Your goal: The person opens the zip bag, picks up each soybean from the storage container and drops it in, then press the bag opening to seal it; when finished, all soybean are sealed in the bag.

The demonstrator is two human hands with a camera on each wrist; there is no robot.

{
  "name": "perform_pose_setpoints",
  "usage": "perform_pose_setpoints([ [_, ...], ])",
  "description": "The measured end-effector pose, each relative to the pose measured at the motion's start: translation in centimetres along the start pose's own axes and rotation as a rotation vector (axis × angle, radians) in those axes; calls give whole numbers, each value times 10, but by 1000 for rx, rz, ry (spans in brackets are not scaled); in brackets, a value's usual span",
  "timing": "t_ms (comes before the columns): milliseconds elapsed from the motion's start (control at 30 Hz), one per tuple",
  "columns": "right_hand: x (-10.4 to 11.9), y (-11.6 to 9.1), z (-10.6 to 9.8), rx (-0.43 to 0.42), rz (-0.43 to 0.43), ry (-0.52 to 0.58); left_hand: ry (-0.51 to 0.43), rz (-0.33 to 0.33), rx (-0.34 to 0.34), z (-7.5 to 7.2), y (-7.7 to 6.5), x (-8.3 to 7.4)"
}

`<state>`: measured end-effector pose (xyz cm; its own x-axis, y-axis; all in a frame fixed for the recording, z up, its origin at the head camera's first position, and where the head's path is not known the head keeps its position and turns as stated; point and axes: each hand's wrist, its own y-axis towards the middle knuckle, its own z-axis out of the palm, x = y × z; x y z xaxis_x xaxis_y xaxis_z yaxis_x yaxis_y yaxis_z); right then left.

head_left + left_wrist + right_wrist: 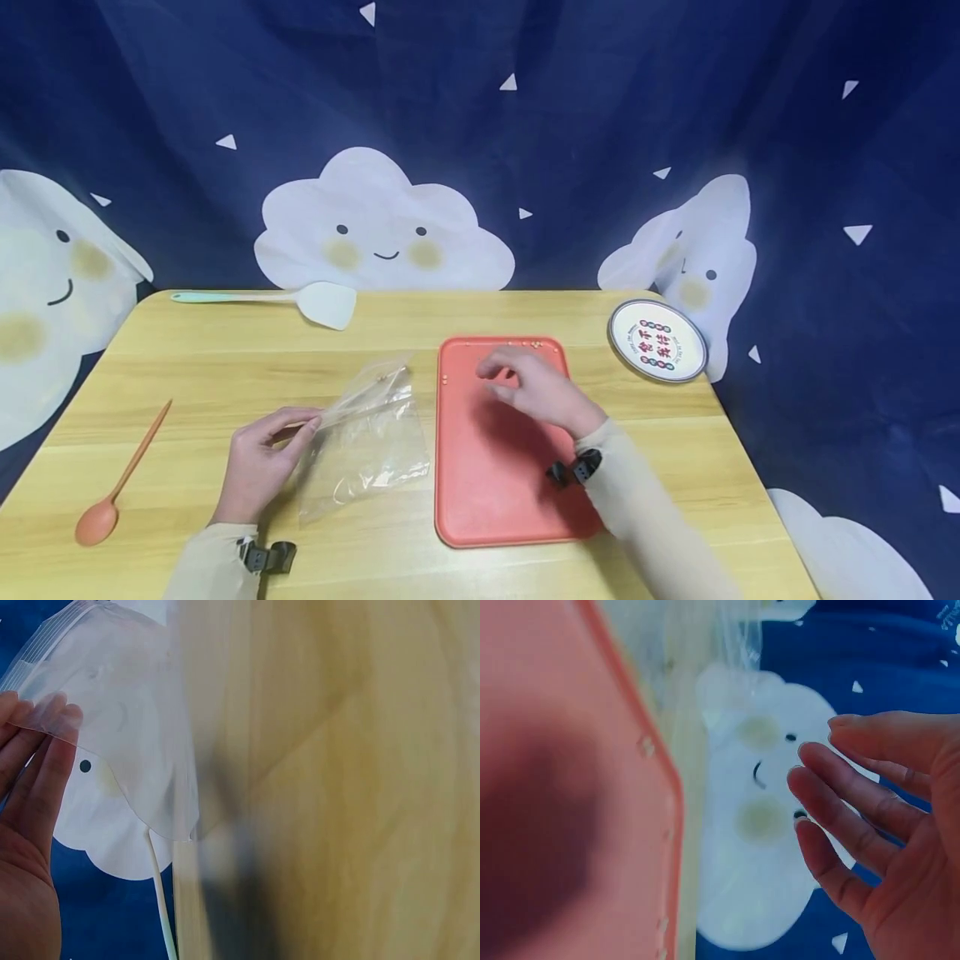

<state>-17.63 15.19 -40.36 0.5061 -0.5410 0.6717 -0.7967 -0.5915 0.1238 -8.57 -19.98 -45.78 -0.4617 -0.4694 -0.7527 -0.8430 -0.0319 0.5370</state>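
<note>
My left hand pinches the top edge of a clear zip bag between thumb and fingers. In the left wrist view, the see-through zip bag hangs from the fingers. A few tiny pale bits show near the bag's upper part. Over the red tray hovers my right hand, fingers loosely bent and nothing visible between them. The right wrist view shows its fingers apart from the tray. Several small yellowish bits lie along the tray's far edge, others at its left side.
On the left of the wooden table lies an orange spoon. A pale spatula lies along the back edge. At the back right is a round white plate with printed characters. A dark blue cloud-patterned curtain hangs behind.
</note>
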Motion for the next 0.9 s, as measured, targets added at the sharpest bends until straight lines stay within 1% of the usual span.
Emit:
perform_pose_setpoints([
  [167,-21,-26,-6,5,20,-121,-4,3,-1,0,1,-3],
  [300,-37,-49,-13,9,67,-205,6,8,-5,0,2,-4],
  [400,-49,-65,-17,15,95,-253,1,15,-11,-1,2,-3],
  [500,-59,-78,-18,33,105,-302,-4,16,-13,0,0,4],
  [700,-73,-92,-12,63,77,-390,2,17,-14,1,-7,30],
  [767,-76,-95,-10,62,63,-420,-6,18,-12,1,-8,32],
  [900,-80,-99,-7,47,12,-462,-3,4,-7,3,-8,33],
])
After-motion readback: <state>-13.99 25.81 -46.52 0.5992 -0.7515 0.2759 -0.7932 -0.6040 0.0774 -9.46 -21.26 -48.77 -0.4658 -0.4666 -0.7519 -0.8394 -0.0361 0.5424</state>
